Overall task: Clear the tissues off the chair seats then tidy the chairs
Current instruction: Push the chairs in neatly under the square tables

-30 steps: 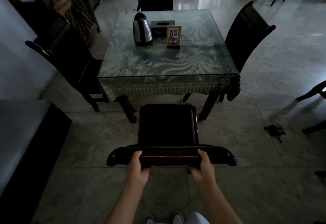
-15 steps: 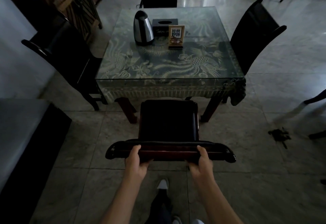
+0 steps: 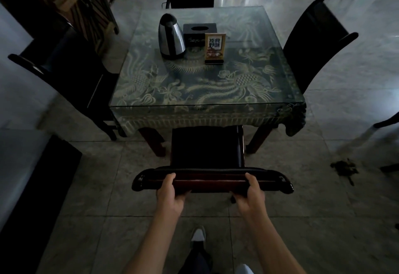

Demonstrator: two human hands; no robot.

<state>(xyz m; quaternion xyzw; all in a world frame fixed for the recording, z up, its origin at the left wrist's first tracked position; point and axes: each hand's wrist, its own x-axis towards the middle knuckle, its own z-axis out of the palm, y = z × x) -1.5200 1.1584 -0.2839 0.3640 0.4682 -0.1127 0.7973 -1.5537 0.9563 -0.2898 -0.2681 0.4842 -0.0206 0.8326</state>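
Table edge just past chair.

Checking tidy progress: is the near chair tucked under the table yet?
Partly: the near chair has only its seat's front edge under the table.

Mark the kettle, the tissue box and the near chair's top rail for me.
kettle (image 3: 171, 38): head view, steel body.
tissue box (image 3: 199, 34): head view, top face.
near chair's top rail (image 3: 210, 179): head view, middle between the hands.

A square glass-topped table, its dark cloth patterned with pale phoenixes and flowers, carries a steel electric kettle, a black tissue box just behind it and a small upright card stand beside them. The table stands on a grey tiled floor, where a dark scrap of debris lies off to the right.
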